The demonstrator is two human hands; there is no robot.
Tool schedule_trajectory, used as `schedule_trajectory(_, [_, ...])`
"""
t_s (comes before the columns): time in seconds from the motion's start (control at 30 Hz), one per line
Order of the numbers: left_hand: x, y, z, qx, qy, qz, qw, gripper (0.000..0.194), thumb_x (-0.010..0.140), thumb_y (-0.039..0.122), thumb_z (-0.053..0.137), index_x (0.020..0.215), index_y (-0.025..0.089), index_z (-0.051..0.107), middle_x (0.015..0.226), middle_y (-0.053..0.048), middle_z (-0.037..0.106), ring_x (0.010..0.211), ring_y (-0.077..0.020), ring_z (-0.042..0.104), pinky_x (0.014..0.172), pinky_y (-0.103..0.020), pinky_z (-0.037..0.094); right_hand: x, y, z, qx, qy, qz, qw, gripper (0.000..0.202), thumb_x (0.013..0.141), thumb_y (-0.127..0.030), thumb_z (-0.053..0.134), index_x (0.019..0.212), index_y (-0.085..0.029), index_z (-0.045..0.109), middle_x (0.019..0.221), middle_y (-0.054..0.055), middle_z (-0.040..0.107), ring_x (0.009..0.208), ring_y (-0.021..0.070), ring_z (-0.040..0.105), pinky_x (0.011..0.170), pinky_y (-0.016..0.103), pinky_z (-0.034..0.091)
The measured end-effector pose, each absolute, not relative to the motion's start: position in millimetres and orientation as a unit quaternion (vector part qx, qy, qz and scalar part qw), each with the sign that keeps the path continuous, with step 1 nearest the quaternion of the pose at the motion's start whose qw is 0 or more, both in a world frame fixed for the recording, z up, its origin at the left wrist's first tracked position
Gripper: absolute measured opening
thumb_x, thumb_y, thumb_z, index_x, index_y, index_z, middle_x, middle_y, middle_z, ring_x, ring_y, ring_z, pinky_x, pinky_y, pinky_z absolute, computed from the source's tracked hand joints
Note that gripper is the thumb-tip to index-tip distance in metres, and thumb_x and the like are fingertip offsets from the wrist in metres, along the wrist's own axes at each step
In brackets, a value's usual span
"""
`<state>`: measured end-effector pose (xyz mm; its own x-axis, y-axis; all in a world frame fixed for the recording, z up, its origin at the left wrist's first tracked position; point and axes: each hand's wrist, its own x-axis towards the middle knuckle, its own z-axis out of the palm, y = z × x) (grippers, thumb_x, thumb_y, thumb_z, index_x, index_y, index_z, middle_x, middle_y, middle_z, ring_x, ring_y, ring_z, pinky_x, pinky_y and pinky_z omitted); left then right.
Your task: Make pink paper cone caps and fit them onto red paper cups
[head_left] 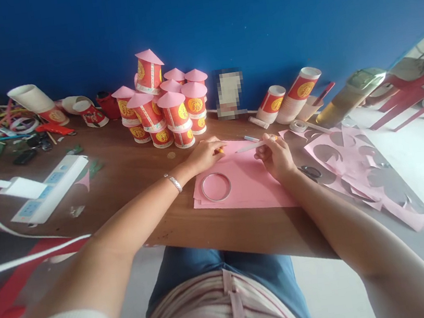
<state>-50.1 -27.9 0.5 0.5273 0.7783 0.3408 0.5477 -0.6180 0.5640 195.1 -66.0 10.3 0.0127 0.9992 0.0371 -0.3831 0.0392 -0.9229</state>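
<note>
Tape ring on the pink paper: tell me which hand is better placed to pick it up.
Left, probably. The left hand rests on the pink paper just above the tape ring, holding at most something small. The right hand is farther off and holds a pen.

We see pink paper (pixel 249 185) on the brown counter (pixel 135 175), red cups (pixel 174 114) with yellow, perhaps patterned, emblems.

A white pen (pixel 252 146) lies nearly level, pinched at its right end, tip pointing left over flat pink paper (pixel 251 185) at the table's near edge.
</note>
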Motion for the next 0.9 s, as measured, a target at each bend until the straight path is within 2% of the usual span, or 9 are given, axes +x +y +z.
schedule_trajectory(0.1, [-45, -27, 4, 0.855, 0.39, 0.285, 0.185, 0.038, 0.094, 0.024, 0.067, 0.132, 0.018, 0.068, 0.121, -0.01, 0.069, 0.085, -0.0156, 0.07, 0.087, -0.032, 0.057, 195, -65, 8, -0.385, -0.397, 0.574, 0.604, 0.051, 0.063, -0.059, 0.092, 0.073, -0.024, 0.057, 0.054, -0.008, 0.048, 0.049, 0.0085, 0.044, 0.049, 0.023, 0.045])
schedule_trajectory(0.17, [-47, -27, 5, 0.856, 0.397, 0.291, 0.157, 0.04, 0.095, 0.028, 0.068, 0.133, 0.017, 0.066, 0.125, -0.012, 0.066, 0.084, -0.0159, 0.069, 0.086, -0.033, 0.057, 194, -65, 7, -0.386, -0.406, 0.574, 0.597, 0.05, 0.064, -0.063, 0.09, 0.077, -0.023, 0.062, 0.054, -0.008, 0.046, 0.048, 0.0085, 0.042, 0.049, 0.023, 0.045])
schedule_trajectory(0.3, [-62, -36, 12, 0.866, 0.381, 0.284, 0.157, 0.024, 0.096, 0.032, 0.067, 0.112, 0.017, 0.076, 0.107, -0.008, 0.07, 0.078, -0.0154, 0.067, 0.078, -0.031, 0.056, 195, -65, 6, -0.393, -0.434, 0.564, 0.582, 0.05, 0.069, -0.069, 0.084, 0.084, -0.023, 0.068, 0.055, -0.007, 0.047, 0.049, 0.0091, 0.042, 0.049, 0.025, 0.044])
schedule_trajectory(0.37, [-72, -46, 18, 0.87, 0.367, 0.285, 0.165, 0.019, 0.096, 0.03, 0.067, 0.107, 0.018, 0.077, 0.102, -0.007, 0.071, 0.078, -0.0146, 0.066, 0.079, -0.03, 0.056, 196, -65, 5, -0.397, -0.449, 0.554, 0.578, 0.049, 0.072, -0.069, 0.081, 0.086, -0.023, 0.069, 0.057, -0.007, 0.048, 0.049, 0.0097, 0.044, 0.05, 0.026, 0.045])
schedule_trajectory(0.53, [-96, -77, 32, 0.872, 0.362, 0.257, 0.206, 0.022, 0.091, 0.031, 0.071, 0.109, 0.019, 0.076, 0.109, -0.007, 0.074, 0.097, -0.019, 0.068, 0.094, -0.034, 0.056, 198, -65, 3, -0.393, -0.48, 0.541, 0.568, 0.045, 0.078, -0.066, 0.078, 0.088, -0.023, 0.07, 0.056, -0.006, 0.05, 0.049, 0.01, 0.046, 0.051, 0.026, 0.047])
schedule_trajectory(0.73, [-107, -96, 38, 0.88, 0.333, 0.234, 0.244, 0.031, 0.092, 0.036, 0.071, 0.119, 0.022, 0.073, 0.123, -0.007, 0.073, 0.116, -0.023, 0.065, 0.108, -0.04, 0.05, 197, -65, 1, -0.37, -0.471, 0.548, 0.585, 0.041, 0.077, -0.06, 0.084, 0.087, -0.021, 0.075, 0.056, -0.005, 0.053, 0.05, 0.0089, 0.048, 0.05, 0.024, 0.047])
schedule_trajectory(0.9, [-106, -99, 33, 0.895, 0.299, 0.222, 0.247, 0.051, 0.086, 0.035, 0.078, 0.134, 0.023, 0.066, 0.135, -0.01, 0.068, 0.126, -0.0268, 0.06, 0.115, -0.045, 0.045, 196, -64, 1, -0.383, -0.479, 0.535, 0.581, 0.042, 0.079, -0.062, 0.082, 0.087, -0.021, 0.074, 0.055, -0.005, 0.051, 0.048, 0.0099, 0.048, 0.049, 0.026, 0.047])
